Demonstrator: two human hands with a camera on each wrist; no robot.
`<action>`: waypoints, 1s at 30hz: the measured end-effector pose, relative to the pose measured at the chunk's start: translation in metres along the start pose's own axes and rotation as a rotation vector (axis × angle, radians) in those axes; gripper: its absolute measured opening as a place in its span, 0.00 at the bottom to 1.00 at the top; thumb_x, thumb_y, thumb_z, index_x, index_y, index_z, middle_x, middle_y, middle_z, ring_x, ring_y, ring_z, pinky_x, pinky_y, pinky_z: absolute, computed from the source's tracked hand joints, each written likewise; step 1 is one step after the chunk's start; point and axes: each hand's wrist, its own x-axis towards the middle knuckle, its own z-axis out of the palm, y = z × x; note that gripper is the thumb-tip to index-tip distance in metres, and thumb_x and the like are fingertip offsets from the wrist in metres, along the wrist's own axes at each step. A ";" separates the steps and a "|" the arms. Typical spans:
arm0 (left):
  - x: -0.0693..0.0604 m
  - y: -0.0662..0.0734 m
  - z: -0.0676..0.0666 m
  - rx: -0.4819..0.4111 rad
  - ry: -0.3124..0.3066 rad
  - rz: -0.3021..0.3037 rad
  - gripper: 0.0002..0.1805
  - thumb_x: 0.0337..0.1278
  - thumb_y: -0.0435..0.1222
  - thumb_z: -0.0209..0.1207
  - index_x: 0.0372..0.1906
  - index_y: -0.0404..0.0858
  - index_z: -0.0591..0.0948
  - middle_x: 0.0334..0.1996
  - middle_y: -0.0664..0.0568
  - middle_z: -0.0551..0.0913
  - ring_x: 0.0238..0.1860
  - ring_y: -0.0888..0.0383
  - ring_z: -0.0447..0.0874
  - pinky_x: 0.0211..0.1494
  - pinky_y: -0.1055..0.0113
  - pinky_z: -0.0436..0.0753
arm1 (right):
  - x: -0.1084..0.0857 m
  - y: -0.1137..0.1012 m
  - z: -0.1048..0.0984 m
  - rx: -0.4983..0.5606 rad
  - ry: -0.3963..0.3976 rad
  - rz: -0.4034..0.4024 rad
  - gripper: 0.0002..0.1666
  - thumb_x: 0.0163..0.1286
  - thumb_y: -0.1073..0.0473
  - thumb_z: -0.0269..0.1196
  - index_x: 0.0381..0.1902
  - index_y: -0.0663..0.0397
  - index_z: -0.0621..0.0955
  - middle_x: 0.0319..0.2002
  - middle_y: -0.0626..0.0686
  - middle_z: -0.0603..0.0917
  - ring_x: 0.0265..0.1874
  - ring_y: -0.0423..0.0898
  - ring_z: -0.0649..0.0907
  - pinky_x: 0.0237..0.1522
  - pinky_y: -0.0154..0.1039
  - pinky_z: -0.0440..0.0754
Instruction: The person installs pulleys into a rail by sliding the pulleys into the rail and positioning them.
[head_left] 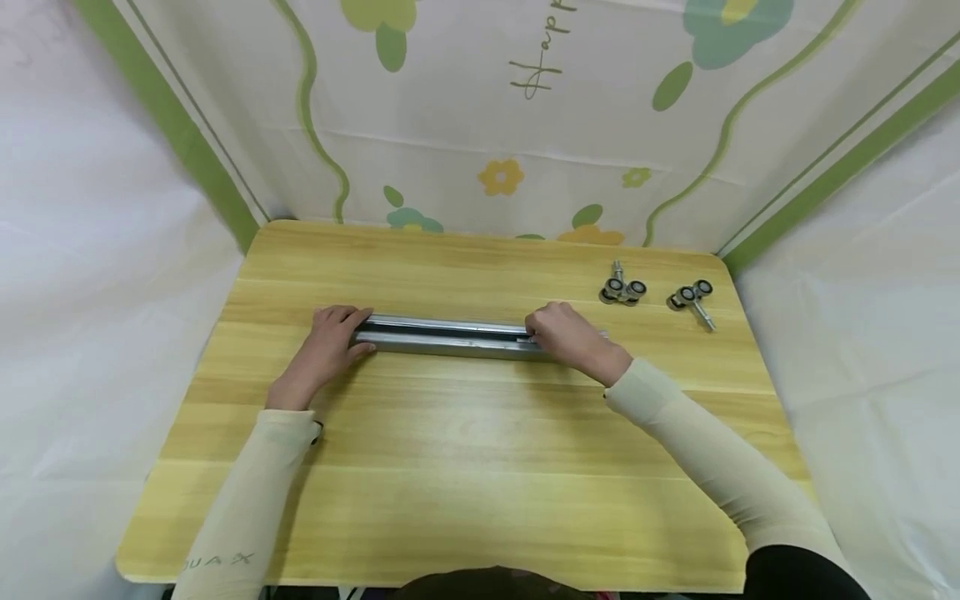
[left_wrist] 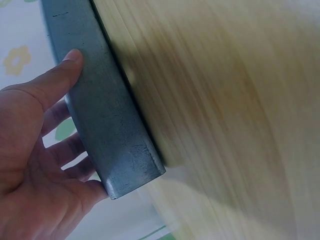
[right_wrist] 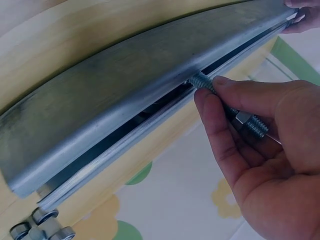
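Along rail (head_left: pixel 450 343), left grip (head_left: pixel 327 337) clasping, right grip (head_left: pixel 567 335) pinching bolt (right_wrist: pixel 243 118)

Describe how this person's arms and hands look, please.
The left hand and right hand are both bare. Pale cream sleeves run down to the wrists; dark lettering marks the left one. Black fabric shows at the right sleeve's upper end.

White floral cloth (head_left: pixel 450 117) with 2 wide green bands (head_left: pixel 176 125) hangs behind a wood-grain table (head_left: pixel 450 475).
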 end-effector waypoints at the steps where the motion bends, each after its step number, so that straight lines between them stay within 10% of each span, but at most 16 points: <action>1: 0.000 0.000 0.000 0.002 0.002 0.004 0.34 0.68 0.34 0.70 0.72 0.25 0.73 0.62 0.26 0.77 0.69 0.26 0.67 0.77 0.35 0.57 | 0.001 -0.001 0.001 0.001 0.003 -0.001 0.12 0.72 0.76 0.62 0.33 0.64 0.89 0.29 0.56 0.90 0.20 0.41 0.76 0.25 0.36 0.79; 16: 0.000 0.000 0.002 0.010 0.011 0.013 0.33 0.67 0.34 0.70 0.71 0.25 0.73 0.61 0.26 0.78 0.67 0.26 0.68 0.75 0.35 0.60 | 0.022 -0.022 0.007 -0.007 0.018 -0.051 0.16 0.73 0.76 0.60 0.27 0.61 0.86 0.20 0.50 0.82 0.19 0.40 0.68 0.22 0.35 0.68; 30: 0.002 -0.002 0.002 0.007 -0.009 -0.008 0.34 0.68 0.35 0.69 0.73 0.26 0.72 0.63 0.26 0.77 0.70 0.26 0.66 0.78 0.34 0.56 | 0.031 -0.029 0.014 0.003 0.027 -0.044 0.08 0.72 0.73 0.65 0.38 0.62 0.90 0.35 0.56 0.92 0.28 0.44 0.87 0.31 0.38 0.87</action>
